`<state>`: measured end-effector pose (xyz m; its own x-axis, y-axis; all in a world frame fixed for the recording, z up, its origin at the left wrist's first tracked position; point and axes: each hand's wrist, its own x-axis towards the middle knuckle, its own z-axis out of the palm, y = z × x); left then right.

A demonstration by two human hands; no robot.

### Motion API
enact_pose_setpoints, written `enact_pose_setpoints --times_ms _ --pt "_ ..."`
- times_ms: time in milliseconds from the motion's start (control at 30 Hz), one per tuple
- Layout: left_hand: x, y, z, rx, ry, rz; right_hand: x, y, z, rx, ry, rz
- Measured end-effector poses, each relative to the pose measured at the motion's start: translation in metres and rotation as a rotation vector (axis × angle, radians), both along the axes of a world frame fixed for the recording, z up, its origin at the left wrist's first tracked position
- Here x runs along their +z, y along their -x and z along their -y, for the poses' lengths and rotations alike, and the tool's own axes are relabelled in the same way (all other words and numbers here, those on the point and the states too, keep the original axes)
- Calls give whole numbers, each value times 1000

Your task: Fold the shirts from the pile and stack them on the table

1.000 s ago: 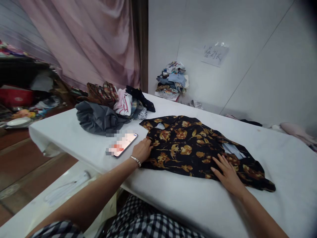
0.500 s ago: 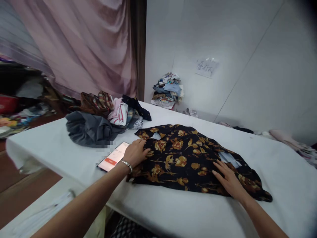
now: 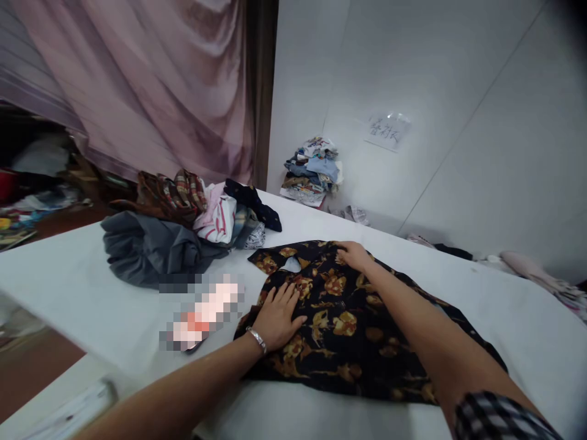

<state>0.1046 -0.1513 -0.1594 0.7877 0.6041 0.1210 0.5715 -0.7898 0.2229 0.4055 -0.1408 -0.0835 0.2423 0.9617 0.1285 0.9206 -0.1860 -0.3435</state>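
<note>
A black shirt with golden-brown flowers [image 3: 346,324] lies spread on the white-covered table [image 3: 518,330], its collar toward the left. My left hand [image 3: 278,315], with a silver bracelet at the wrist, rests flat on the shirt near the collar, fingers spread. At the shirt's far edge is my right hand [image 3: 355,255], its fingers curled in and closed on the cloth. My right forearm reaches across the shirt and covers part of its right side. To the left of my left hand lies a phone [image 3: 206,311], blurred by pixelation.
Crumpled clothes are heaped at the table's left, among them a dark grey garment [image 3: 153,247] and a pink and white one [image 3: 217,214]. Behind the table stands a tall stack of folded clothes [image 3: 314,171] by the wall. More cloth [image 3: 527,269] lies beyond the right far edge.
My right hand has moved from the shirt's right part to its far edge and closed there. My left hand has slid right and nearer, further onto the shirt. The view has shifted slightly.
</note>
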Motion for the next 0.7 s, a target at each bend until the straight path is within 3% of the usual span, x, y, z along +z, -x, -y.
enact_pose_setpoints --times_ms 200,300,400,500,700 --pt "3 2 3 8 30 7 -19 39 -108 -3 75 -73" --pt "1 3 3 9 55 25 -31 52 -138 -34 111 -113" --pt "1 3 3 11 82 28 -31 54 -153 -91 51 -148" --pt "1 3 2 29 103 39 -13 36 -165 -214 -140 -201" --pt "-1 5 2 56 160 95 46 -31 -169 -518 -616 -521"
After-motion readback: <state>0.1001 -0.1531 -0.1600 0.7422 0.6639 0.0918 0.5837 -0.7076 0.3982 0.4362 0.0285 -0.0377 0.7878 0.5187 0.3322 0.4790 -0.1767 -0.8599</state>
